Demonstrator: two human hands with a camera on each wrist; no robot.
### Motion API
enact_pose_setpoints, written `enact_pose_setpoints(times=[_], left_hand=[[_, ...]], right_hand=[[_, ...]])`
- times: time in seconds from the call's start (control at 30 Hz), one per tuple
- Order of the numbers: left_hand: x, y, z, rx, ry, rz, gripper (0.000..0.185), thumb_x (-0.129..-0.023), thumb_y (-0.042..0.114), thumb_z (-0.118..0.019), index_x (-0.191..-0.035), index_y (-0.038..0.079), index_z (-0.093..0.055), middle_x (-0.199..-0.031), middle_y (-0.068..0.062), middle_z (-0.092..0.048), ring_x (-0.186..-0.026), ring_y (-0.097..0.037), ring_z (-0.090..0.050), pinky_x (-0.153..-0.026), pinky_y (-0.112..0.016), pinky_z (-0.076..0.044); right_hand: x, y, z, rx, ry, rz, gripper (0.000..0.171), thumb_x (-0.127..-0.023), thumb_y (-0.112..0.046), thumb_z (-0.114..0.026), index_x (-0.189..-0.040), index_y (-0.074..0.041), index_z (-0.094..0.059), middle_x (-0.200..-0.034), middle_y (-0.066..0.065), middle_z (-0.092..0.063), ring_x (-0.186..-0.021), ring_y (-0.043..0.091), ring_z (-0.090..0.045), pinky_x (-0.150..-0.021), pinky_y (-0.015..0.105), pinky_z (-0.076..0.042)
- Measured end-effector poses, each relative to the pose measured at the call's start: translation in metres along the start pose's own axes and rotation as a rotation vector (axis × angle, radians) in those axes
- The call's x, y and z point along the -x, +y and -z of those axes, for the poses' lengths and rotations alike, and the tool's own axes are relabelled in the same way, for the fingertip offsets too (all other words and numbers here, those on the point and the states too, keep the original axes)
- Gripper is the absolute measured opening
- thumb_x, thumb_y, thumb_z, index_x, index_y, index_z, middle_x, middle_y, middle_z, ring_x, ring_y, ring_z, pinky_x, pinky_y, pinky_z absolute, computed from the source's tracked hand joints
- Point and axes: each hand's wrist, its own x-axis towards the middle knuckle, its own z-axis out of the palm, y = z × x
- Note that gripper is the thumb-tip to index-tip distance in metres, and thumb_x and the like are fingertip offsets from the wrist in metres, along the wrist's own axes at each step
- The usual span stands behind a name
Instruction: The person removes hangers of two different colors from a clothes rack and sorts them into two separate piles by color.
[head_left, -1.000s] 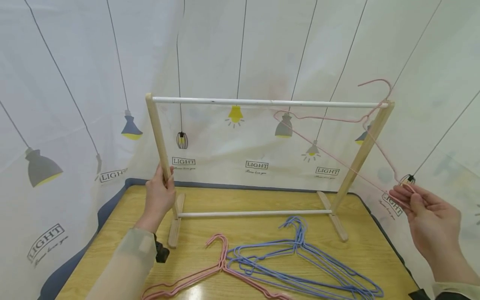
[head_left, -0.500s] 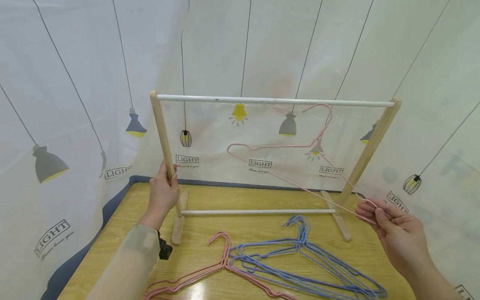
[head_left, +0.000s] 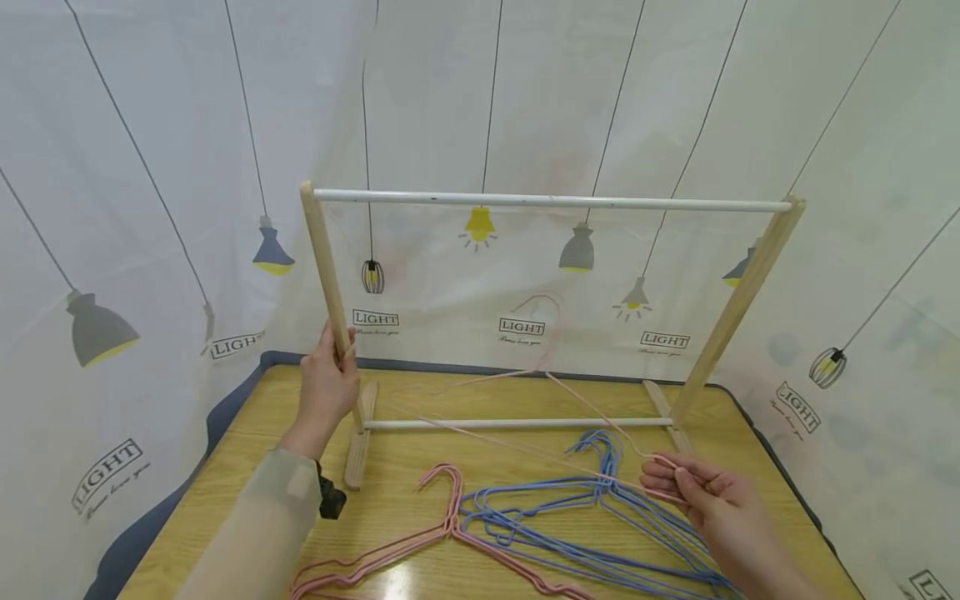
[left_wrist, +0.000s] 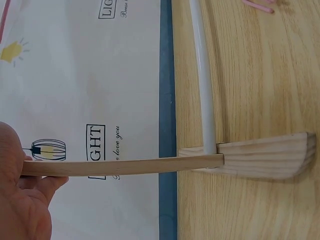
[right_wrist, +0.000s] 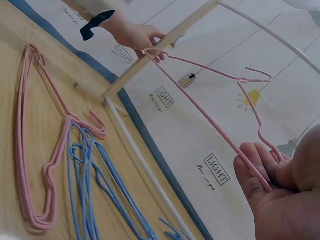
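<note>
Head view, rack: the small wooden clothes rack with white rails stands on the yellow wood-grain counter; its top rail now carries nothing.
Head view, left hand: the left hand stays wrapped around the rack's left post, just above the foot, steadying it as before.
Head view, right hand: the right hand pinches one end of the thin pink wire hanger, which a second ago was up at the rack's right post and has come down; it now hangs low in front of the rack's lower rail, hook uppermost.
Head view, piles: the blue wire hangers lie in front of the rack, right under that hand; the pink hangers lying flat sit left of them.
Left wrist view: fingers of the left hand curl on the post where it meets the foot.
Right wrist view: the right hand clamps the pink hanger's shoulder bend, clear of the rack.
Meaning: judged from this, the hanger is off the rack and about to join the piles.
</note>
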Motion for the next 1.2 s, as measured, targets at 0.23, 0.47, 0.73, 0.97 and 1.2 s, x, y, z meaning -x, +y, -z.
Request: enact_pose_setpoints(times=[0.23,0.47,0.73,0.97,1.2], left_hand=[[0.0,-0.001,-0.001,-0.007,0.008,-0.021,0.047,-0.107,-0.001,-0.054,-0.153,0.006,-0.048,-0.14,-0.021,-0.066,-0.116,-0.04,-0.07,-0.084,-0.054,-0.062],[0.0,-0.003,-0.002,0.002,0.012,-0.023,0.046,-0.108,0.0,-0.055,-0.152,0.006,-0.049,-0.14,-0.02,-0.066,-0.117,-0.039,-0.07,-0.084,-0.053,-0.062],[-0.001,-0.001,-0.002,0.009,0.024,-0.032,0.046,-0.106,-0.002,-0.057,-0.151,0.006,-0.05,-0.138,-0.021,-0.067,-0.116,-0.04,-0.07,-0.084,-0.053,-0.062],[-0.001,0.0,-0.001,0.013,0.016,-0.017,0.045,-0.107,-0.001,-0.056,-0.151,0.007,-0.051,-0.139,-0.02,-0.066,-0.117,-0.039,-0.07,-0.084,-0.053,-0.062],[-0.001,0.0,-0.002,0.017,0.009,-0.003,0.046,-0.107,-0.001,-0.056,-0.152,0.006,-0.05,-0.14,-0.02,-0.066,-0.117,-0.039,-0.07,-0.085,-0.053,-0.061]], right_hand=[[0.008,0.025,-0.011,-0.052,-0.201,-0.068,0.039,-0.114,0.002,-0.037,-0.143,0.028,-0.041,-0.123,0.007,-0.075,-0.115,0.021,-0.072,-0.1,0.033,-0.056],[0.014,0.052,-0.016,-0.219,-0.364,-0.156,0.036,-0.114,0.005,-0.036,-0.143,0.019,-0.051,-0.126,0.011,-0.073,-0.118,0.023,-0.071,-0.102,0.035,-0.054],[0.021,0.08,-0.024,-0.369,-0.562,-0.216,0.038,-0.113,0.004,-0.038,-0.145,0.024,-0.043,-0.132,0.014,-0.07,-0.121,0.024,-0.069,-0.104,0.035,-0.053],[0.022,0.088,-0.031,-0.328,-0.577,-0.21,0.042,-0.113,0.003,-0.039,-0.143,0.031,-0.031,-0.134,0.017,-0.069,-0.119,0.024,-0.07,-0.102,0.036,-0.053],[0.023,0.09,-0.039,-0.246,-0.509,-0.209,0.04,-0.111,0.006,-0.041,-0.14,0.033,-0.032,-0.132,0.025,-0.068,-0.114,0.024,-0.073,-0.098,0.036,-0.056]])
